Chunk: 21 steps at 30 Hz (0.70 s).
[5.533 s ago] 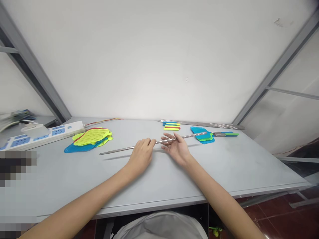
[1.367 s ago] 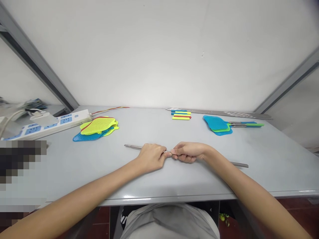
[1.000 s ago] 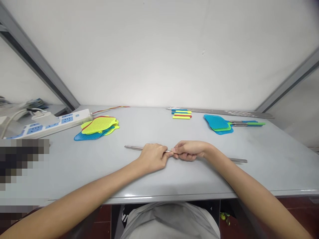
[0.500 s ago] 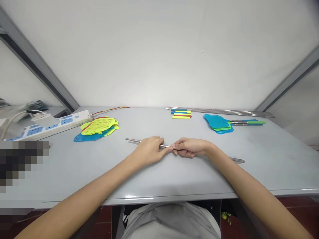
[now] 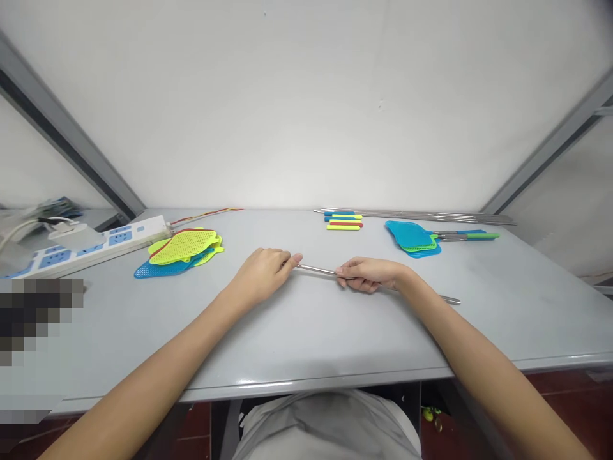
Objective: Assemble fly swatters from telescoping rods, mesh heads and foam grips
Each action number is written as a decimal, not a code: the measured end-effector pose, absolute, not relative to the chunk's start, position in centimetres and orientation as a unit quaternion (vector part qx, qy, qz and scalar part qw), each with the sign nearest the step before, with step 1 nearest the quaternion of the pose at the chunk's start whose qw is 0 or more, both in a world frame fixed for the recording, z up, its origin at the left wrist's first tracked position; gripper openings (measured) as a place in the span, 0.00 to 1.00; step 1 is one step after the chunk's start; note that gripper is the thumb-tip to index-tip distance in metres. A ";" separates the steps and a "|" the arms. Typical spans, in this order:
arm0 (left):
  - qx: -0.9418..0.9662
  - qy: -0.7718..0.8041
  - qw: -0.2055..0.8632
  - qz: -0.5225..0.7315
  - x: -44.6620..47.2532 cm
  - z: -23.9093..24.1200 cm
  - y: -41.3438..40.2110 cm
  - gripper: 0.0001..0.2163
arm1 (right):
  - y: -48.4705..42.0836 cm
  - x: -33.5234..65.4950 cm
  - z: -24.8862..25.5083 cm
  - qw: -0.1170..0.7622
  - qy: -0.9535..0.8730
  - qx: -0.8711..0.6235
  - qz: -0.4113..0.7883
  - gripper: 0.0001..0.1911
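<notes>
A thin silvery metal rod lies across the middle, held up near the tabletop by both hands. My left hand is closed around its left end, which is hidden under the fingers. My right hand pinches the rod farther right, with the fingers curled beneath. Beyond the right wrist, the rod's flattened right end sticks out past the forearm. A bare stretch of rod shows between the two hands.
At the left are yellow and blue fly swatter heads by a white power strip. Coloured handle sleeves and several metal rods lie along the back. Fly swatters are stacked at the right. The table's front edge is close.
My left hand has slid left along the rod to its end, widening the gap between the hands. The right hand keeps its grip. The view has shifted slightly.
</notes>
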<state>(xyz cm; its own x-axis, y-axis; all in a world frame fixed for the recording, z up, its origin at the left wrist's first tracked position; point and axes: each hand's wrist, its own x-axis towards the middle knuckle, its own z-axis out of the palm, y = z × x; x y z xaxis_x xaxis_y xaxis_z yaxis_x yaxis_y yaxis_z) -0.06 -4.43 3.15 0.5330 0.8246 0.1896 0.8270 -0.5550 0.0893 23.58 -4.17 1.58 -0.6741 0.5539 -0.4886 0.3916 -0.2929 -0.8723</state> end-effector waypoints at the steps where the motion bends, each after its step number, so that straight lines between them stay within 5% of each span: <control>1: -0.874 -0.474 0.002 -0.103 -0.2 3.2 -4.4 0.24 | -4.1 23.6 1.6 0.057 -0.591 -0.398 0.700 0.16; 21: -0.850 -0.520 -0.078 -0.040 0.2 2.9 -4.6 0.27 | -3.9 24.0 1.0 0.040 -0.592 -0.378 0.711 0.17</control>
<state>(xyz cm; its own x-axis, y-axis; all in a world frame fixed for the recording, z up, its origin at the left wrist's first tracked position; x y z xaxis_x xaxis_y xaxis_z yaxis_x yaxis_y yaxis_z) 0.22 -4.65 2.89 0.4558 0.8900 -0.0140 0.8776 -0.4467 0.1743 23.98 -3.88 1.04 -0.7104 0.5048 -0.4904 0.3906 -0.2968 -0.8714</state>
